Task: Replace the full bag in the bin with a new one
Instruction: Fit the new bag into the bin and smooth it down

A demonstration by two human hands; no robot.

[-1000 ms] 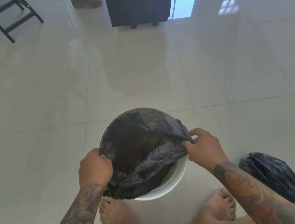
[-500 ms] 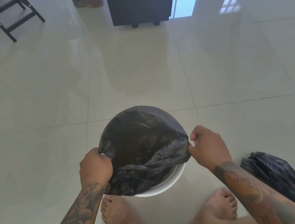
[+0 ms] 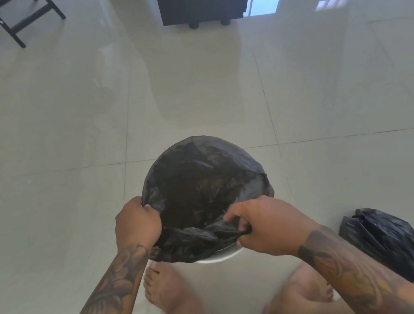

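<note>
Two black bags show: a new bag [image 3: 203,183] lining the white bin [image 3: 218,256], whose body is hidden but for a near sliver of rim, and one full bag [image 3: 388,244] on the floor [image 3: 76,197] at right. Left hand [image 3: 136,226] and right hand [image 3: 268,227] both grip the liner's near edge.

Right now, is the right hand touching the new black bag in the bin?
Touching. The head view shows the right hand with fingers curled round the near edge of the new black bag, pinching a fold over the white bin rim.
</note>
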